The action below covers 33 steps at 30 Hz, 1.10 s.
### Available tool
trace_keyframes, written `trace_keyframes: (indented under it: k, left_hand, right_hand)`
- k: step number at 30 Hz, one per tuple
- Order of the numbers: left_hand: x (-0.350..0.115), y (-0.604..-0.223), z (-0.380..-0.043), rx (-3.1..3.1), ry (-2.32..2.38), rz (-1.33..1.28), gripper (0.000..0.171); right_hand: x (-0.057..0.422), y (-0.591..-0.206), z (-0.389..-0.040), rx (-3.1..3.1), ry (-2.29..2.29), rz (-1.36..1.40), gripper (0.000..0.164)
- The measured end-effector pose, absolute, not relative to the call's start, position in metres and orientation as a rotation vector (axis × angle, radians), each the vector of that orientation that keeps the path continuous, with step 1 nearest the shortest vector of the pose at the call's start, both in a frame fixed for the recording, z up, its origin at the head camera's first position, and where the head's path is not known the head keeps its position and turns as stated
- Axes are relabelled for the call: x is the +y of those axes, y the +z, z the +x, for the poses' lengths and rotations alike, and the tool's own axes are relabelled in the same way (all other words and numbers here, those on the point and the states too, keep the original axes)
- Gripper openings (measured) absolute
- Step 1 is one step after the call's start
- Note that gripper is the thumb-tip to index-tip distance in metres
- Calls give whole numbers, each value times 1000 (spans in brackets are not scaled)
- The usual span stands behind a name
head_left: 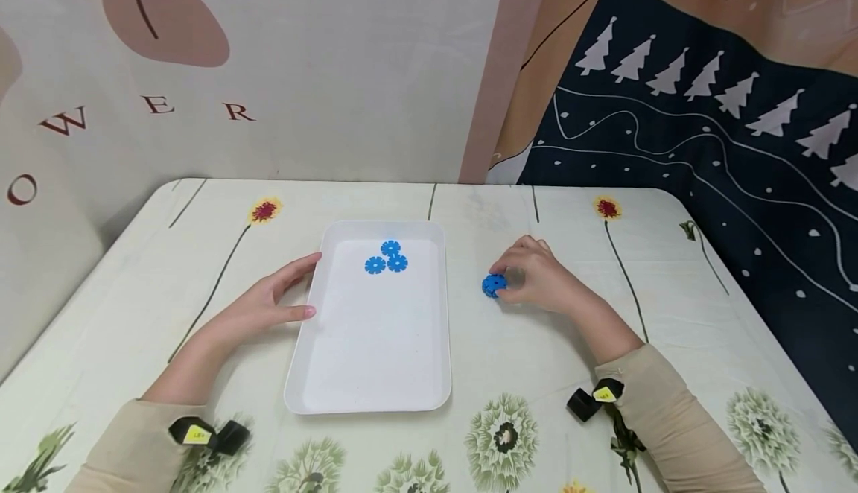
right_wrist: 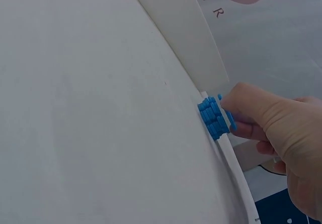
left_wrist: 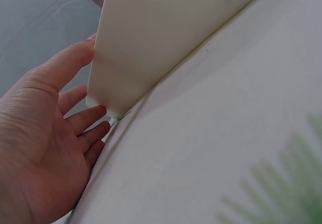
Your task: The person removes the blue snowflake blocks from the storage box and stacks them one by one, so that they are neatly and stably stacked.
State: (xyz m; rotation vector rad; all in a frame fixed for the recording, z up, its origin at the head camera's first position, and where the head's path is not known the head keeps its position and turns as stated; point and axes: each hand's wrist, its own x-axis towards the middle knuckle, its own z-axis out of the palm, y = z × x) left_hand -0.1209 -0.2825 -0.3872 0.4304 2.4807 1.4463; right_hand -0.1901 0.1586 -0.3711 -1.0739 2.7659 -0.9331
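A white rectangular tray (head_left: 375,351) lies on the table, with three blue notched plastic discs (head_left: 391,247) grouped flat near its far end. My left hand (head_left: 258,305) is at the tray's left side, its fairly straight fingers and thumb touching the rim. To the right of the tray, my right hand (head_left: 539,277) pinches one blue disc (right_wrist: 232,121) between thumb and fingers. That disc is tilted slightly away from a short stack of similar blue discs (right_wrist: 211,118), which stands on the table in the right wrist view. Whether the two still touch is hard to tell.
The table is covered by a white cloth (head_left: 482,359) printed with flowers. A pale printed curtain (head_left: 335,68) hangs behind it, and a dark cloth with tree shapes (head_left: 670,128) hangs at the right. Both sleeves carry small black wrist devices (head_left: 231,437).
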Motion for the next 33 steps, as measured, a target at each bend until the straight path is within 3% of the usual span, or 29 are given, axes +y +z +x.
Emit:
trace_keyframes:
  k: [33]
  left_hand:
    - [-282, -389, -121, 2463, 1479, 449, 83]
  right_hand:
    - [160, -372, -193, 2788, -853, -1074, 25]
